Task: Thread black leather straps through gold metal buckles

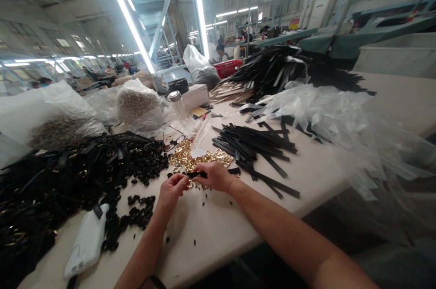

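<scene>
My left hand (171, 190) and my right hand (214, 175) meet over the pale worktable (211, 230), both pinched on a short black strap (197, 174) held between them. The strap's far end sticks out past my right hand. Just behind my hands lies a heap of gold metal buckles (190, 157). Whether a buckle is on the strap is hidden by my fingers.
Loose black straps (252, 146) lie to the right, small black loops (143, 162) and finished black pieces (51, 180) to the left. A white phone (86, 243) lies near the front edge. Clear plastic bags (340, 121), sacks of parts (139, 105) and a jar (177, 100) stand behind. People work at far tables.
</scene>
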### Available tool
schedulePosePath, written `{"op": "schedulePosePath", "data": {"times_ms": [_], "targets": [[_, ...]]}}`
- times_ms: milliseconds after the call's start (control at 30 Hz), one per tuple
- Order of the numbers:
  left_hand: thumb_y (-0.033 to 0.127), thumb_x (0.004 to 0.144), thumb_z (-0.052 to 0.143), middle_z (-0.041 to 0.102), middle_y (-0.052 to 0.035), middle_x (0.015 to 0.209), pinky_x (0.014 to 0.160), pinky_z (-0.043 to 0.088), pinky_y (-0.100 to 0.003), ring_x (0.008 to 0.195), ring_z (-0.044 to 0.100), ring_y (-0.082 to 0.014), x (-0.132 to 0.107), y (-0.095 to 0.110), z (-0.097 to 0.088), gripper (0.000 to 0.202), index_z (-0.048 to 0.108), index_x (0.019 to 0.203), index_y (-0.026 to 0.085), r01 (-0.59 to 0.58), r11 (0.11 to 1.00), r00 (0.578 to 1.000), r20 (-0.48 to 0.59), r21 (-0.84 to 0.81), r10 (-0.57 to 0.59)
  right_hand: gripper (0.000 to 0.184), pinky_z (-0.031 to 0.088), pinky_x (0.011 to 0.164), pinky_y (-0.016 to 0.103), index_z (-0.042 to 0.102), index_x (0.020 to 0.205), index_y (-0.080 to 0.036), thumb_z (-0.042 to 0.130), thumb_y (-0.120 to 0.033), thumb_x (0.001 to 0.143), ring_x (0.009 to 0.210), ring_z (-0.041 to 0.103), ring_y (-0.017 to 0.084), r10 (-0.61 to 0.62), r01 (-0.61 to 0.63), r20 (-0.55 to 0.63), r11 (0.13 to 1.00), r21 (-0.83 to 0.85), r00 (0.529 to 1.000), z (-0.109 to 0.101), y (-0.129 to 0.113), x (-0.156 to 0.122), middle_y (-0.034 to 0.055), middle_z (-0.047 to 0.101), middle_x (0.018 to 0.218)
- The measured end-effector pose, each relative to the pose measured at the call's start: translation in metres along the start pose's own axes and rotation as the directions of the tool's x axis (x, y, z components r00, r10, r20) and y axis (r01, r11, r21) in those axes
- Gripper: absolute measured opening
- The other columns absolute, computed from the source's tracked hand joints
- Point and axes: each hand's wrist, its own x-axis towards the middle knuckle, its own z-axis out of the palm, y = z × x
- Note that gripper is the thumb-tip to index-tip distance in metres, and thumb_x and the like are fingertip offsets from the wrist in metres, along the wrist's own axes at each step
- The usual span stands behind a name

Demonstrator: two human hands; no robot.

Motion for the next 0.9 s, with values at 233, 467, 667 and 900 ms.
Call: {"op": "schedulePosePath", "data": {"times_ms": [233,467,667,900], "targets": [[0.041,0.065,0.075,0.057,0.0013,0.058,0.043,0.028,-0.018,0.050,0.047,-0.0085,-0.004,0.006,0.003,0.030,0.062,0.070,0.014,0.078,0.977,0.997,0.024,-0.200,-0.075,0.018,0.034,0.058,0.022,0.067,0.097,-0.023,0.064,-0.039,0.088,0.074,0.063,0.013,-0.204,0.195,-0.096,0.976,-0.099,0.974,0.005,-0.002,0.000,-0.0007,0.070,0.088],[0.045,0.075,0.064,0.062,0.0002,0.065,0.057,0.039,-0.025,0.060,0.054,-0.0145,-0.005,0.009,-0.007,0.027,0.064,0.074,0.019,-0.168,0.926,0.986,0.049,0.339,0.161,0.010,0.033,0.059,0.021,0.067,0.085,-0.021,0.068,-0.032,0.086,0.072,0.061,0.012,-0.162,0.154,-0.116,0.985,-0.080,0.980,0.004,-0.002,0.001,-0.0016,0.067,0.080],[0.031,0.076,0.061,0.065,-0.0033,0.084,0.068,0.042,-0.030,0.070,0.059,-0.0182,-0.006,0.007,-0.004,0.012,0.067,0.082,0.022,-0.253,0.568,0.958,0.119,0.783,0.262,0.007,0.037,0.064,0.021,0.068,0.087,-0.022,0.067,-0.029,0.086,0.077,0.063,0.013,-0.046,0.040,-0.102,0.998,-0.057,0.994,0.003,0.010,0.002,-0.0006,0.069,0.087],[0.022,0.071,0.062,0.064,-0.0031,0.083,0.068,0.044,-0.029,0.071,0.059,-0.0180,-0.001,0.003,-0.001,0.008,0.066,0.078,0.021,-0.277,0.649,0.957,0.139,0.709,0.256,0.009,0.038,0.067,0.022,0.067,0.091,-0.023,0.067,-0.030,0.086,0.080,0.064,0.015,-0.026,0.021,-0.093,0.998,-0.053,0.995,0.005,0.013,0.001,0.0004,0.069,0.090]]}}
